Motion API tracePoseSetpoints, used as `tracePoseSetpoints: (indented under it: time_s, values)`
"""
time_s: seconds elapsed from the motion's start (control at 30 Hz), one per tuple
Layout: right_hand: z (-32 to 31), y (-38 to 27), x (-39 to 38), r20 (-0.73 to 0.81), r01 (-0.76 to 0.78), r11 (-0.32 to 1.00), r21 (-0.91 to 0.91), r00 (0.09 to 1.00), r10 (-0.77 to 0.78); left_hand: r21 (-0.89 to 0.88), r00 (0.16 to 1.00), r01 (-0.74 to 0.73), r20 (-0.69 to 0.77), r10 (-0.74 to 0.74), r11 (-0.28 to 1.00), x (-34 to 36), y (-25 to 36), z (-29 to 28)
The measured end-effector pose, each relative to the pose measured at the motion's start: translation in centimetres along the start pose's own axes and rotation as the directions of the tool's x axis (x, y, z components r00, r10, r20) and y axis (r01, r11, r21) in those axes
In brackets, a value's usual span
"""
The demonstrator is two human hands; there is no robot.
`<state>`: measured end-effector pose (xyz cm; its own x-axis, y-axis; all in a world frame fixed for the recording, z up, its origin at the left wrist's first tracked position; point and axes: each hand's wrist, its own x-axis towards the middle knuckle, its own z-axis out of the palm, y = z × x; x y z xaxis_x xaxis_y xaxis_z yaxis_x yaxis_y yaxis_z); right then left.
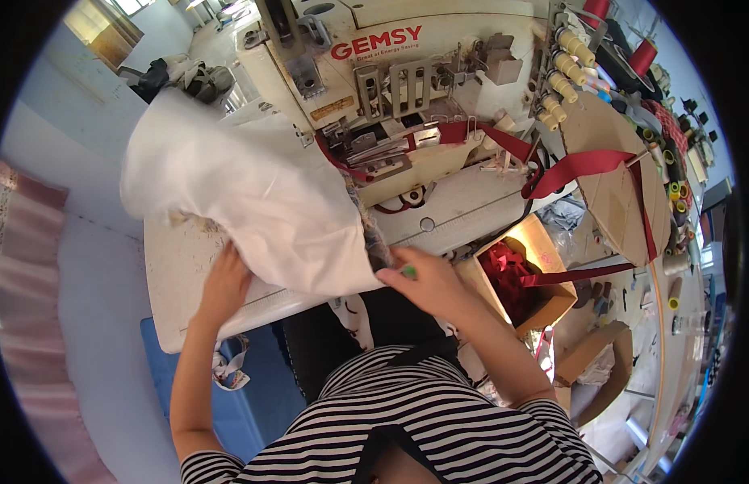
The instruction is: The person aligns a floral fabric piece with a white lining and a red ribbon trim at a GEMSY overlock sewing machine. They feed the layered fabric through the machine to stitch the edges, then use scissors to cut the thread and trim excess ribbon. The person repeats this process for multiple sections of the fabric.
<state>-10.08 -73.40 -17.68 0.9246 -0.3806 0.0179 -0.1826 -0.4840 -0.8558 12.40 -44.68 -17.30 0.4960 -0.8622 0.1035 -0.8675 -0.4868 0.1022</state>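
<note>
A large piece of white cloth (282, 202) billows over the left part of the sewing table (177, 282), its far left side smeared by motion. My right hand (427, 278) pinches the cloth's right corner, where a darker, patterned edge shows; something small and green sits at its fingers. At the near left edge of the cloth is my left hand (223, 286), its fingertips hidden under the fabric, so its grip cannot be made out. Just beyond the cloth stands a cream industrial sewing machine (447, 89), with red tape (451, 133) running through its metal guides.
Red tape drapes from a cardboard disc (617, 177) at the right into an open cardboard box (548, 310) beside the table. Thread cones (572, 68) stand by the machine. A blue surface (261, 395) with a patterned strip (229, 367) lies below left. A pink curtain (35, 306) hangs at left.
</note>
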Motion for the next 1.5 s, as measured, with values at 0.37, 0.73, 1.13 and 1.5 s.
tracePoseSetpoints:
  time_s: [0.37,0.73,1.13,1.5]
  values:
    - [-5.8,0.7,1.8,0.119,0.052,0.921,-0.386,0.993,-0.006,-0.498,0.929,0.034,-0.304,-0.211,0.867,-2.6,8.0,-5.0]
    - [-5.4,-0.2,5.7,0.093,0.260,0.300,-0.918,0.876,-0.472,-0.246,0.908,-0.392,-0.261,0.329,0.886,5.6,16.7,-3.7]
    - [-3.1,-3.0,5.9,-0.003,0.396,0.597,-0.698,0.832,-0.554,-0.015,0.818,-0.544,-0.233,0.526,0.839,7.4,14.5,-2.9]
    - [1.0,0.4,6.6,0.301,-0.162,0.793,0.587,0.953,-0.028,-0.071,0.875,-0.259,-0.438,0.204,0.963,11.3,13.4,-4.9]
